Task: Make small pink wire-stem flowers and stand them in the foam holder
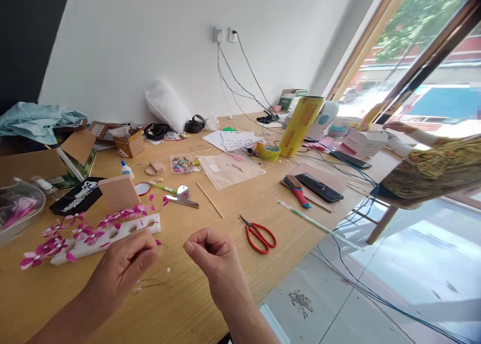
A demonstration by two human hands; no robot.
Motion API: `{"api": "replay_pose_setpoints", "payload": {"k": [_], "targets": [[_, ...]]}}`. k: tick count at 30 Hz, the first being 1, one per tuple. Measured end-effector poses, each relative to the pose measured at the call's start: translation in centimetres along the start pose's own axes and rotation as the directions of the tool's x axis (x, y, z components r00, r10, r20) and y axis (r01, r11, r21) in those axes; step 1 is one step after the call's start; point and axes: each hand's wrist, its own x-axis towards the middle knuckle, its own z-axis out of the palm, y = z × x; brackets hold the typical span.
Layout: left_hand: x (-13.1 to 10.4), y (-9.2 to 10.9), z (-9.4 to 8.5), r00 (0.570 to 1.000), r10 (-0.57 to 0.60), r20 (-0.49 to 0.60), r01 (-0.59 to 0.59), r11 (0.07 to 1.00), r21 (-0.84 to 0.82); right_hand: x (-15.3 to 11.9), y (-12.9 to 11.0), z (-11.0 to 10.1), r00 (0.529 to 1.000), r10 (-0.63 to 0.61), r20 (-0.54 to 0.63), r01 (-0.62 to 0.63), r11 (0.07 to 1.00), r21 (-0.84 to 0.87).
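Note:
My left hand (122, 266) is closed, knuckles up, with a small magenta petal (158, 242) at its fingertips. Facing it, my right hand (216, 256) pinches thumb against forefinger. A very thin wire (172, 245) seems to span the gap between them, faint against the wood. Behind my left hand lies a white foam block (153, 225) with holes, and magenta wire flowers (92, 234) lean on it. Below the hands are loose pale petals (137, 289), thin wire pieces (154, 283) and a white bead (168, 270). Red-handled pliers (259, 237) lie right of my right hand.
A wooden stick (209, 200), a bead box (182, 164), a glue bottle (127, 169) and a utility knife (297, 191) lie further back. A yellow roll (301, 127) stands upright. Cables (340, 171) cross the table's right side. Another person's sleeve (432, 158) is at far right.

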Motion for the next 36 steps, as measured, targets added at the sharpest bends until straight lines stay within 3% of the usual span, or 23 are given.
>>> {"api": "replay_pose_setpoints", "payload": {"k": [4,9,15,18,22,25,30,36], "targets": [[0.7,1.6,1.9,0.998,-0.055,0.023,0.056,0.995,-0.086,-0.3,-0.1,-0.5,1.0,-0.018,0.009,0.018,0.999,-0.029],[1.9,2.4,2.6,0.988,0.04,0.151,-0.024,0.993,-0.113,-0.7,-0.3,-1.2,0.999,-0.035,0.018,0.036,0.998,-0.048],[2.1,2.2,2.9,0.92,-0.176,0.351,0.291,0.905,-0.309,-0.6,-1.0,-2.1,0.95,-0.311,0.033,0.309,0.916,-0.256],[2.0,2.0,3.0,0.924,-0.244,0.296,0.342,0.873,-0.347,-0.2,-0.8,-2.7,0.974,-0.226,-0.014,0.218,0.953,-0.208],[1.8,1.8,2.9,0.976,-0.217,0.022,0.216,0.946,-0.243,0.2,-0.3,-3.3,0.995,-0.075,-0.063,0.073,0.997,-0.025],[1.6,2.1,3.3,0.987,-0.13,-0.094,0.119,0.986,-0.116,0.2,-0.4,-3.2,0.997,-0.042,-0.058,0.042,0.999,0.009],[2.2,3.0,4.2,0.996,0.024,-0.082,-0.022,1.0,0.02,0.0,-1.0,-3.1,1.0,0.019,-0.018,-0.019,0.999,0.041],[3.4,2.5,4.1,0.974,0.22,0.05,-0.221,0.975,0.025,0.1,-0.6,-3.4,1.0,0.018,0.005,-0.018,0.999,0.044]]}}
